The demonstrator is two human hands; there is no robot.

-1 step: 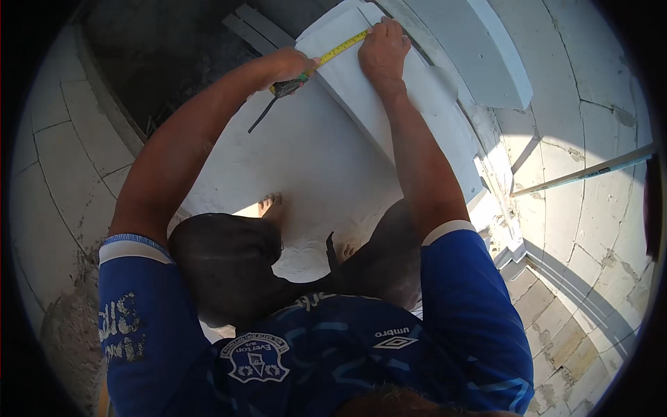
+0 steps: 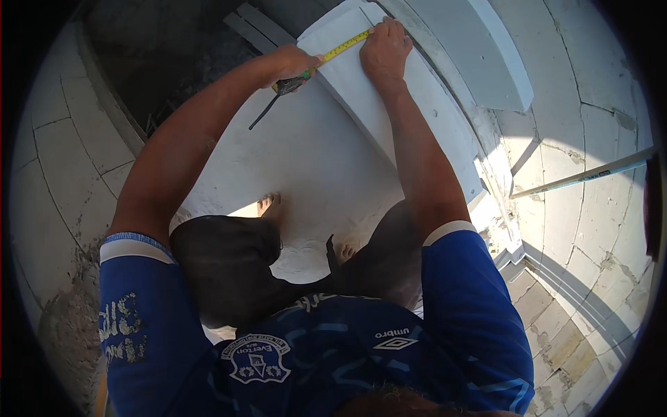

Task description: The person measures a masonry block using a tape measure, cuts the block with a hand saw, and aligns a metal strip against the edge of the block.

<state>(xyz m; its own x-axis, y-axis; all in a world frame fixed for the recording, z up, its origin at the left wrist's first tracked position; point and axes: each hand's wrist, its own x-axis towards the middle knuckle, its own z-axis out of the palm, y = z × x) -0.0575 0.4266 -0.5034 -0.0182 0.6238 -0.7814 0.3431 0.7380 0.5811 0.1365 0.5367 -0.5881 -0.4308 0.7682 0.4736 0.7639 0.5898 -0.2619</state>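
My left hand (image 2: pixel 295 66) grips a dark tape measure case, with its black strap (image 2: pixel 262 115) hanging below. The yellow tape (image 2: pixel 344 47) runs from the case to my right hand (image 2: pixel 384 48). My right hand presses the tape's end down onto the top of a long white block (image 2: pixel 389 111). The tape lies across the width of the block's far end. I crouch on a white slab (image 2: pixel 306 160), with my bare feet (image 2: pixel 269 205) on it below the block.
A second white block (image 2: pixel 479 55) lies to the right of the measured one. A pale masonry wall (image 2: pixel 590 90) curves round the right, with a thin metal bar (image 2: pixel 590 174) across it. Dark rubble (image 2: pixel 160 62) and grey planks (image 2: pixel 257 28) lie at upper left.
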